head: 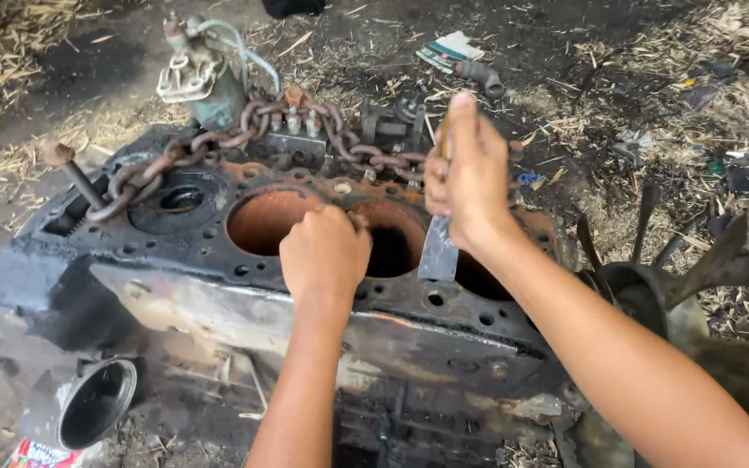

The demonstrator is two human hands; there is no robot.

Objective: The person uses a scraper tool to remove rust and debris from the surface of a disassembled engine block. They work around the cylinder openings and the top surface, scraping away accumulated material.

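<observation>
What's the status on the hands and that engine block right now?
Left hand fisted on engine block deck. Right hand gripping flat scraper. Rusty chain draped across the top.

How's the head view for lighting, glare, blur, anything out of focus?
Head view: soft, even daylight, no hard shadows or glare. Engine block and rusty chain are sharp; the cylinder bores fall to black inside. Right hand and its scraper slightly soft; left hand crisp. Mild wide-angle stretch at edges.

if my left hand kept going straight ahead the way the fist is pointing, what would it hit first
Most likely the rusty chain draped along the far edge of the engine block. The left hand rests at the rim between two cylinder bores, knuckles aimed away from you; depth is hard to judge.
</observation>
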